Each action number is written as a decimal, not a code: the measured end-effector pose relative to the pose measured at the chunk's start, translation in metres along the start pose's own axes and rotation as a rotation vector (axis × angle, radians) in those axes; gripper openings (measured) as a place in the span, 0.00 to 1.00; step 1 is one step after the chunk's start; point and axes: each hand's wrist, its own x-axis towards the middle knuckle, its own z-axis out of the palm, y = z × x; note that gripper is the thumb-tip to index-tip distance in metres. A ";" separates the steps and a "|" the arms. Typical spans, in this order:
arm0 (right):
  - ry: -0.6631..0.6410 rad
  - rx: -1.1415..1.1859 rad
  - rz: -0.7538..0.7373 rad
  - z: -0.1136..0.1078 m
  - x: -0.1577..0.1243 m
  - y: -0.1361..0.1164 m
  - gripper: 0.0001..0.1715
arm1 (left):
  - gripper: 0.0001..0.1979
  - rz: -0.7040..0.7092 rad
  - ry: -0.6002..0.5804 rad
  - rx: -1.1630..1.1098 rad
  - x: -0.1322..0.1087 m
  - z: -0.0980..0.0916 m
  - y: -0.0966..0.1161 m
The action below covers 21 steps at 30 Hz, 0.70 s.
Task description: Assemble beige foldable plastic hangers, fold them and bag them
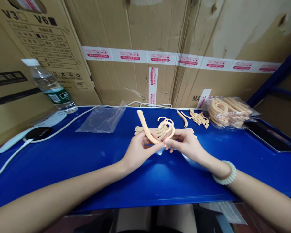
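My left hand (135, 150) is closed around a beige curved hanger arm (145, 125), which slants up to the left with its free end raised. In my right hand (190, 145), thumb and fingers pinch a beige hanger hook (172, 129) that curls upward. The two pieces meet between my fingertips; whether they are joined I cannot tell. Just behind the hands lies a stack of beige hangers (138, 129), partly hidden by my fingers. Loose hanger arms (182, 118) and a small heap of hooks (199, 117) lie farther back, right of the stack.
A clear bag of beige parts (229, 111) sits at the back right, beside a dark flat device (269, 136). An empty plastic bag (102, 119), a water bottle (54, 89), a white fly swatter (50, 119) and a black charging puck (38, 133) are leftward. Cardboard boxes (126, 77) wall the blue table (99, 181).
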 end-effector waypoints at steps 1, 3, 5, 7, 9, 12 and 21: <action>-0.014 -0.025 -0.019 -0.008 0.002 -0.004 0.20 | 0.17 -0.015 0.004 -0.020 0.001 -0.001 0.000; 0.025 -0.124 -0.093 -0.031 0.008 -0.011 0.22 | 0.17 -0.064 0.016 -0.074 0.002 -0.003 -0.001; 0.130 -0.370 -0.195 -0.061 0.016 -0.013 0.20 | 0.18 -0.124 0.014 -0.124 0.003 -0.004 -0.003; 0.188 -0.801 -0.296 -0.091 0.024 -0.006 0.18 | 0.19 -0.159 0.004 -0.162 0.003 -0.004 -0.004; 0.117 -1.135 -0.279 -0.114 0.032 0.007 0.20 | 0.20 -0.163 0.003 -0.189 0.003 -0.004 -0.004; -0.018 -1.281 -0.231 -0.131 0.040 0.027 0.20 | 0.20 -0.172 0.007 -0.232 0.003 -0.004 -0.004; 0.184 -0.765 -0.355 -0.112 0.040 0.021 0.08 | 0.18 -0.128 -0.003 -0.268 0.005 -0.006 -0.007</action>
